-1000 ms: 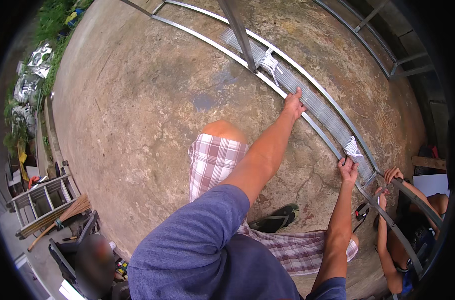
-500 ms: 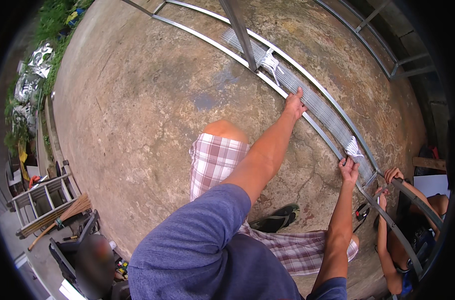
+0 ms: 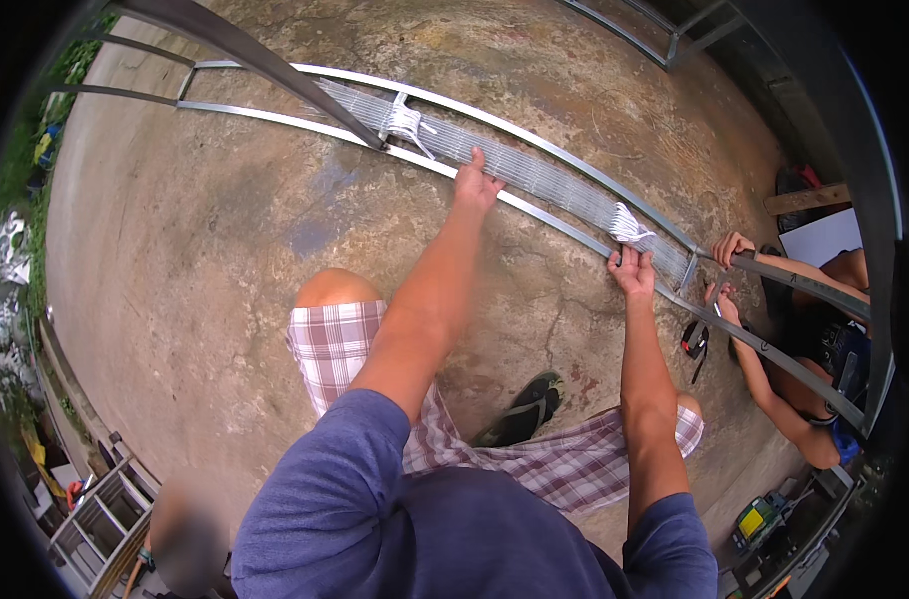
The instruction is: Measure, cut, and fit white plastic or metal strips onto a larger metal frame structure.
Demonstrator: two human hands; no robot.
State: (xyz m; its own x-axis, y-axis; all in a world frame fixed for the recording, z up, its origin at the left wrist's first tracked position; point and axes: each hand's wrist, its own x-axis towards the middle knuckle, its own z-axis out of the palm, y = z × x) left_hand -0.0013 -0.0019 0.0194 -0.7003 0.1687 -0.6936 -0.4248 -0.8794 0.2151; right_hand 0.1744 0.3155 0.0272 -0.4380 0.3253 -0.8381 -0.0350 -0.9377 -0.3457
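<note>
A long rectangular metal frame [image 3: 547, 213] lies across the concrete, with silvery rails. Between its rails runs a grey strip of thin parallel lines [image 3: 534, 172], which could be wires or mesh. Two bundles of white cord sit on the strip, a left bundle [image 3: 405, 121] and a right bundle [image 3: 629, 226]. My left hand [image 3: 477, 187] grips the near rail, thumb raised. Farther right, my right hand [image 3: 632, 270] is at the same rail below the right cord bundle, palm turned up and fingers curled at the metal; their tips are partly hidden.
At the right, another person's hands [image 3: 726, 268] hold the frame's end, where dark bars extend. A tape measure [image 3: 694, 339] lies nearby. A dark upright bar [image 3: 265, 75] rises from the near rail. Another metal frame [image 3: 664, 45] stands behind, and a ladder [image 3: 100, 524] lies lower left.
My view has turned to the right, so the frame and both hands appear farther left. Both hands stay at the same places on the near rail.
</note>
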